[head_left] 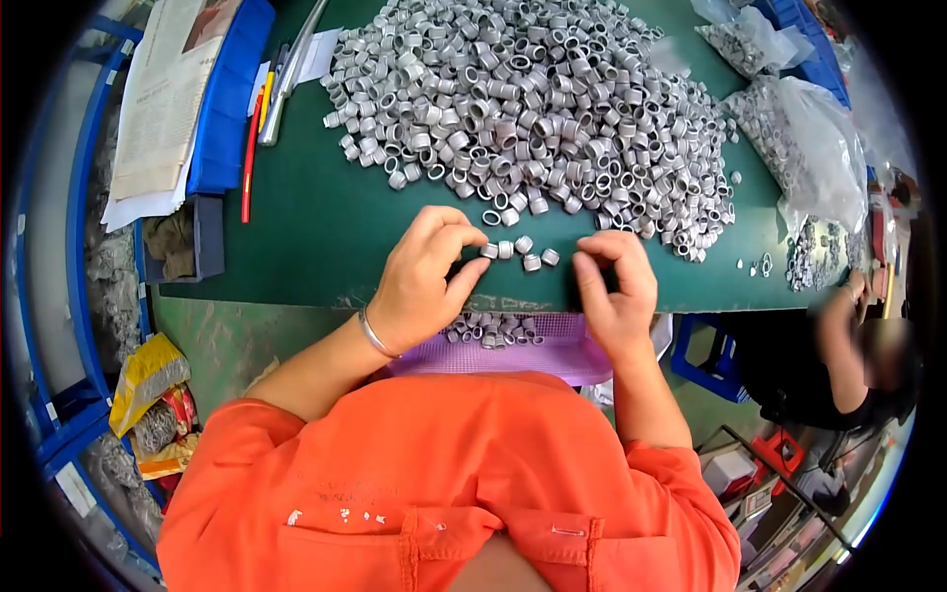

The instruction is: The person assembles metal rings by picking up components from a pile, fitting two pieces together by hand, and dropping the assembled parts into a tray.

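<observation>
A large heap of grey metal rings (533, 109) covers the green table (296, 237). Several separate rings (533, 262) lie near the table's front edge, between my hands. My left hand (429, 271) has its thumb and forefinger around the leftmost ring (489, 251) of this small group. On the other side, my right hand (619, 286) is beside the group, thumb and forefinger curved and apart, with nothing between them. Below the table edge, a purple basket (582, 355) in front of my body holds more rings (493, 331).
Red pen (248, 183), metal tool (286, 94), blue tray (229, 109) and papers (158, 118) are at the left. Plastic bags of rings (814, 148) sit at the right. A co-worker (838, 365) is at the far right, near a blue stool (710, 360).
</observation>
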Motion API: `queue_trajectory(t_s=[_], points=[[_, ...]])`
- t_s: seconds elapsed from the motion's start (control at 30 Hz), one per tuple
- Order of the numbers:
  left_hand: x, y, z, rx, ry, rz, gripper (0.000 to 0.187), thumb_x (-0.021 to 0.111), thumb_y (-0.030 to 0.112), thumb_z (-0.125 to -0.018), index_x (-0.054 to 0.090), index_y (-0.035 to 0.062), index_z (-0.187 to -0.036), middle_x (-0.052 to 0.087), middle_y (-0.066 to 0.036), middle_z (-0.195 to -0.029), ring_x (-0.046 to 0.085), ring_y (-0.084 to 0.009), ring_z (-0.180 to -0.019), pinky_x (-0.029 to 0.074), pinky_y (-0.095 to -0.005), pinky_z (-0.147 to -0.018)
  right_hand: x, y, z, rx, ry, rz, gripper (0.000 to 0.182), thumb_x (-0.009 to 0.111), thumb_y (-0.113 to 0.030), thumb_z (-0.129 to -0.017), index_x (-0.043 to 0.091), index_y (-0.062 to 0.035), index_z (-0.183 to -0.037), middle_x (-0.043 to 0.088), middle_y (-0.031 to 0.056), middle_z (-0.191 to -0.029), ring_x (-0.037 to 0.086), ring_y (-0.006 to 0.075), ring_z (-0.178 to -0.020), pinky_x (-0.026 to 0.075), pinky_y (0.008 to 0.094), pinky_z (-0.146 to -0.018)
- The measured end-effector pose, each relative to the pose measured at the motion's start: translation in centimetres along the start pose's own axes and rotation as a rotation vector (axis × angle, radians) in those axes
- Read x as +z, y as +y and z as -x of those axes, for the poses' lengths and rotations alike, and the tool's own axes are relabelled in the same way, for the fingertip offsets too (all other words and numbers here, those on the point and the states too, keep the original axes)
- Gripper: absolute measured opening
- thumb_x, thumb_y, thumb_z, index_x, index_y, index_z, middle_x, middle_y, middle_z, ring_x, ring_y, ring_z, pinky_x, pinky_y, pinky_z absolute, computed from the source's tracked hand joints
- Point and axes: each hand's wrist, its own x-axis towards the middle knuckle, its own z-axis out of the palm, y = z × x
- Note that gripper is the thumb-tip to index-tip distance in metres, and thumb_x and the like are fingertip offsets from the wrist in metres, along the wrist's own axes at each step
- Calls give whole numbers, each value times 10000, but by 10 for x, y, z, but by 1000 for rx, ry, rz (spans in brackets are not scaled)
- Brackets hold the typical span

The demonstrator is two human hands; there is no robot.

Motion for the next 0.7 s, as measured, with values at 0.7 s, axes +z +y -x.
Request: queue_trajectory(t_s=[0.7], points=[[13, 29, 12, -255, -106, 583, 117, 697, 2, -802, 644, -14, -905, 615, -57, -843, 638, -93, -726, 530, -220, -606, 18, -35, 25, 217, -61, -598, 302, 629, 111, -794, 555, 37, -1078, 595, 95, -1001, 619, 146, -847, 514, 249, -725]])
